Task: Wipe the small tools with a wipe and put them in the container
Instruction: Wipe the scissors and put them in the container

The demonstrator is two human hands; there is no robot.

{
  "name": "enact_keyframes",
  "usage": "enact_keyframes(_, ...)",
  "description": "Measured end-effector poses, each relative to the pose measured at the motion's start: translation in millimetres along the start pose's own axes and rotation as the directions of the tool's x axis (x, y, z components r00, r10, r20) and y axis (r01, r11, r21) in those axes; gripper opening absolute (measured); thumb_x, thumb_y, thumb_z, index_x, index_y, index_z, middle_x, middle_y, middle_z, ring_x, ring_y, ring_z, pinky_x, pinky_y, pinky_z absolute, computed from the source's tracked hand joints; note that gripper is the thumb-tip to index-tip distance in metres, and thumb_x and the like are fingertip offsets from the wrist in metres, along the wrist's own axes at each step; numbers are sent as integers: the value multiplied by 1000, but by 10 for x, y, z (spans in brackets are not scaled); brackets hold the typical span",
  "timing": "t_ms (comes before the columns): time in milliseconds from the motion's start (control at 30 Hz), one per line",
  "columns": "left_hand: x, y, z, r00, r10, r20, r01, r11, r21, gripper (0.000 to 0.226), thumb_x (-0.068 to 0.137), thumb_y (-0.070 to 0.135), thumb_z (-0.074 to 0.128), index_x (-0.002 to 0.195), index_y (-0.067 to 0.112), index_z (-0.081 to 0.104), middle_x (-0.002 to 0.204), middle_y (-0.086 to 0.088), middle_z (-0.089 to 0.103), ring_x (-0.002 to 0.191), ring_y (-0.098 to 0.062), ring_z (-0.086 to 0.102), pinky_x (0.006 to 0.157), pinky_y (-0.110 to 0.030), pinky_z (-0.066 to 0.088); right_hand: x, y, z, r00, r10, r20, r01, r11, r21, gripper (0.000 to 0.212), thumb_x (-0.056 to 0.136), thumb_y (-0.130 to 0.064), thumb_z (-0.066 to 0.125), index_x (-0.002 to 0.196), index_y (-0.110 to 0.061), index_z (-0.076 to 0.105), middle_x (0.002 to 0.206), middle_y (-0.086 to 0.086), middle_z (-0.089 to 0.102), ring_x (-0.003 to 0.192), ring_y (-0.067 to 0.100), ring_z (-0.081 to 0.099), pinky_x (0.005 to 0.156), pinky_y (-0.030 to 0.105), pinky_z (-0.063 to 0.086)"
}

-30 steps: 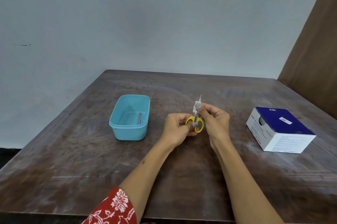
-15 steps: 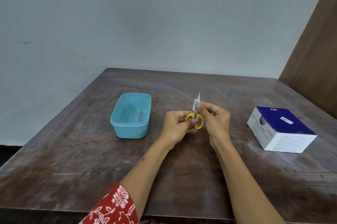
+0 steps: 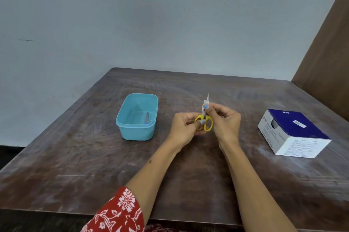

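Mid-frame, small scissors (image 3: 204,122) with yellow loop handles, thin steel blades upright: left hand (image 3: 184,126) grips the handles, right hand (image 3: 224,120) pinches a white wipe (image 3: 204,104) around the blades, blue container (image 3: 137,118) further left.

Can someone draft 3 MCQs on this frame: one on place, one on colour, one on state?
1. Where does the blue-handled tool lie?
A. in the teal container
B. on the white-and-blue box
C. on the bare table

2. What colour are the scissors' handles?
A. red
B. yellow
C. black

3. What is the right hand doing?
A. resting flat on the table
B. reaching into the box
C. pinching a white wipe on the scissors' blades

Key:
1 A: the tool lies inside the teal container.
2 B: the handles of the scissors, held by the left hand, are yellow.
3 C: the right hand pinches the wipe around the blades, tips up.
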State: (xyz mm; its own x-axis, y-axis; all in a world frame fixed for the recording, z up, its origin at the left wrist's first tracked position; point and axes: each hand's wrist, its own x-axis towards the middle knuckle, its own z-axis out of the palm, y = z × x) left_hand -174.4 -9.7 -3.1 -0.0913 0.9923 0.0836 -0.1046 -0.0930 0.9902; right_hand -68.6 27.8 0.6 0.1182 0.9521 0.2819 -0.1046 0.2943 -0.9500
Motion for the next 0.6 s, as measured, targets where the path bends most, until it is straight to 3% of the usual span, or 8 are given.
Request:
enact_keyframes(167, 18, 9, -16, 999, 19, -50, -18, 1000, 11, 23, 88, -3, 55, 110, -8, 62, 86, -13, 67, 69, -8, 67, 66, -21, 58, -9, 28, -9, 999, 2, 55, 1, 999, -45, 7, 78, -10, 74, 85, -12, 73, 72, 2, 72, 62, 8, 65, 58, 18, 51)
enact_keyframes(367, 0, -3, -4, 1000, -11, 22, 10, 999, 36, 23, 88, -2, 56, 110, -5, 63, 83, -9, 69, 73, -11, 68, 66, -22, 58, 5, -15, -15, 1000, 5, -12, -5, 999, 36, 6, 80, -8, 71, 86, -11, 72, 67, -4, 70, 59, 3, 64, 56, 18, 53)
enact_keyframes(600, 3, 9, -29, 999, 11, -37, -10, 1000, 15, 23, 88, -3, 55, 110, -6, 63, 83, -9, 68, 70, -7, 67, 67, -21, 58, 1, 31, -23, 999, 1, 54, 4, 996, -84, 13, 78, -7, 74, 90, -8, 73, 72, -1, 70, 59, -1, 64, 55, 12, 49)
